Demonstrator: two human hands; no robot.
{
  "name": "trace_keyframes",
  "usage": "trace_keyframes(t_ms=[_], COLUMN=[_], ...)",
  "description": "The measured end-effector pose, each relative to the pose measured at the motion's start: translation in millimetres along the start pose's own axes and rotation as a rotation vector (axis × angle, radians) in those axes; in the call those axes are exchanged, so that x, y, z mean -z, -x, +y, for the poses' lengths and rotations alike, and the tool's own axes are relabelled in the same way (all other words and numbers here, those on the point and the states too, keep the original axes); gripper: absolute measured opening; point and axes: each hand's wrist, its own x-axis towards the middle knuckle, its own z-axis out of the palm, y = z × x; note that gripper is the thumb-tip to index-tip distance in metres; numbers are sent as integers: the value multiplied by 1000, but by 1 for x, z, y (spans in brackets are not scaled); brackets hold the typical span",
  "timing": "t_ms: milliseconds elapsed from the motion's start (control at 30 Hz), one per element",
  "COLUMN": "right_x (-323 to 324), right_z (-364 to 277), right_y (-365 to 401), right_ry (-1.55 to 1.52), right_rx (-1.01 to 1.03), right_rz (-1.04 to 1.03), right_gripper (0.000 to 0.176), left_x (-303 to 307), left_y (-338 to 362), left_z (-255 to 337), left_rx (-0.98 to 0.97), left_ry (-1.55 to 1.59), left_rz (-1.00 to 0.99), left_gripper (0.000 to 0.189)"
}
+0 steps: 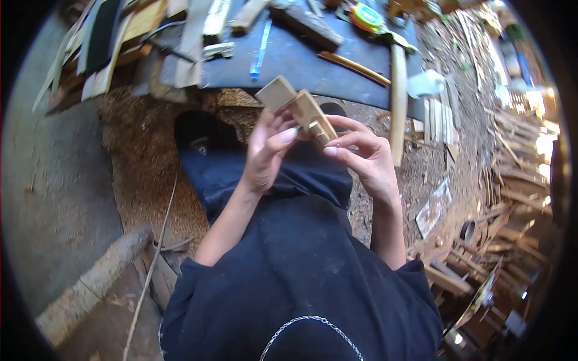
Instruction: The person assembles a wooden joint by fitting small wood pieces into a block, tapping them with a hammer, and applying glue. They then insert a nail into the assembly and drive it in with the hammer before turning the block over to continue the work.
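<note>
My two hands hold a small wooden piece (310, 111) in front of me, above my lap. It is made of pale flat blocks joined at an angle, with a short peg-like bit on its near face. My right hand (368, 155) pinches its near right end between thumb and fingers. Under its left part, the fingers of my left hand (268, 150) curl against the wood, thumb raised along the near side; the exact contact is partly hidden. Beyond the piece stands a dark worktable (235, 69). A blue-capped pen (261, 51) lies on it.
On the table lie a hammer (398, 90), its handle jutting past the near edge, a tape measure (366, 18), a wooden stick (354, 68) and several offcuts. A whitish plastic bottle (426, 83) is at the right. Scrap wood (518, 192) heaps beyond; a log (96, 283) lies left.
</note>
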Motion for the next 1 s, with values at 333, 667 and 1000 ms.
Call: trace_keyframes(t_ms=[333,667,1000], right_x=[118,200,230], right_z=[-52,28,56], right_y=[79,69,-5], right_ry=[331,-876,-826], right_rx=[151,441,504], right_rz=[-63,536,673], right_gripper=[19,28,30], left_x=[-64,-163,-186], left_y=[-15,-67,-100], left_z=[9,-83,-118], left_rx=[45,-169,-463], left_ry=[-501,-712,-1376], left_rz=[-359,-395,-436], left_gripper=[29,30,44])
